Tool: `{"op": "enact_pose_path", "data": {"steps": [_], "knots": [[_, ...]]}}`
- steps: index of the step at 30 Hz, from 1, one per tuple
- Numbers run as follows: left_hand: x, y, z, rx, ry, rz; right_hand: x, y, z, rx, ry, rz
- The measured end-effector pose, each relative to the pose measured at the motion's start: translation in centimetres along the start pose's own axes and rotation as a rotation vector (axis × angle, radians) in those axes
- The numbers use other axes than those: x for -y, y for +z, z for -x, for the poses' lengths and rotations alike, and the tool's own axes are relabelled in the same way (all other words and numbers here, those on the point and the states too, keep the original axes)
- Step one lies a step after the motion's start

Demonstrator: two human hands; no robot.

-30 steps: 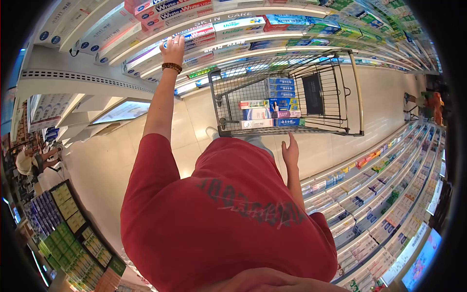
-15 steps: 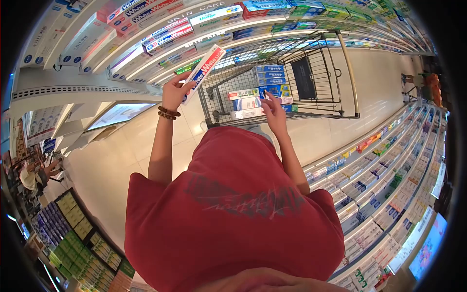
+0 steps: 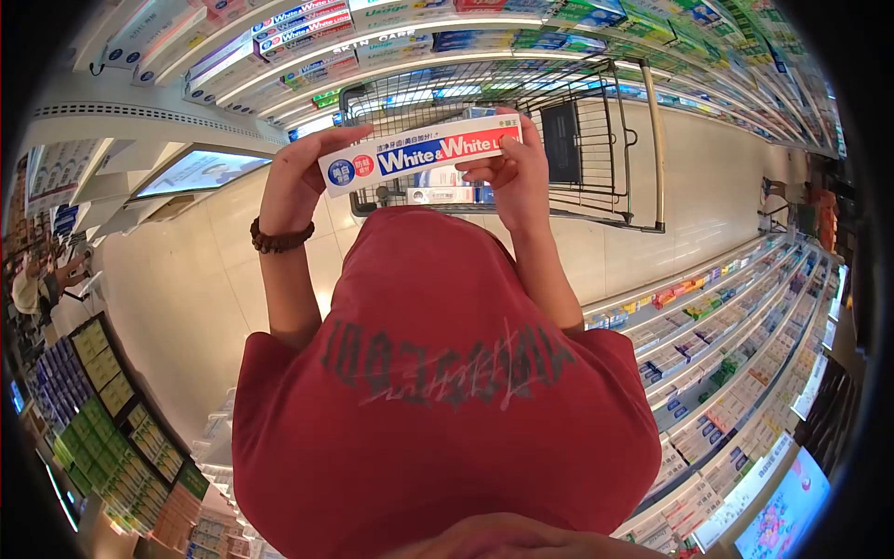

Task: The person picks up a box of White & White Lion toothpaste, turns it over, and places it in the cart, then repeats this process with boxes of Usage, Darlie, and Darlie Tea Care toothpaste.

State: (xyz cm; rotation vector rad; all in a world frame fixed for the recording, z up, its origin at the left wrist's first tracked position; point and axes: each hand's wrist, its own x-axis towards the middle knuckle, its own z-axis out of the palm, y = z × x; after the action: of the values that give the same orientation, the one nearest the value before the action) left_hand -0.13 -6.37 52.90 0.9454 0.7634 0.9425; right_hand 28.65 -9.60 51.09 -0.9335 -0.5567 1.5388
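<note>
The left hand [image 3: 296,179] and right hand [image 3: 515,177] each grip one end of a White & White toothpaste box [image 3: 421,155], held level above the shopping cart [image 3: 654,140]. The box is off the shelves [image 3: 298,26] but not in the cart with the other boxes [image 3: 438,195].

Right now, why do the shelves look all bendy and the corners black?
Head view: the fisheye lens bends the shelves and the shopping cart and leaves a black ring around the edge; shelf lights glare white; the toothpaste box in the left hand and right hand is sharp and readable.
</note>
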Motion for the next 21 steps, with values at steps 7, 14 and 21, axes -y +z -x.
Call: {"op": "enact_pose_path", "data": {"steps": [7,14,21], "knots": [[2.9,2.5,1.6,-0.117,0.189,0.156,2.4,-0.3,2.0,0.027,-0.113,-0.037],[3.8,2.1,2.6,-0.127,-0.012,0.346,1.4,-3.3,2.2,0.115,-0.102,0.047],[4.2,3.6,2.6,-0.165,-0.063,0.369,1.8,-3.7,3.2,0.101,-0.037,0.007]]}}
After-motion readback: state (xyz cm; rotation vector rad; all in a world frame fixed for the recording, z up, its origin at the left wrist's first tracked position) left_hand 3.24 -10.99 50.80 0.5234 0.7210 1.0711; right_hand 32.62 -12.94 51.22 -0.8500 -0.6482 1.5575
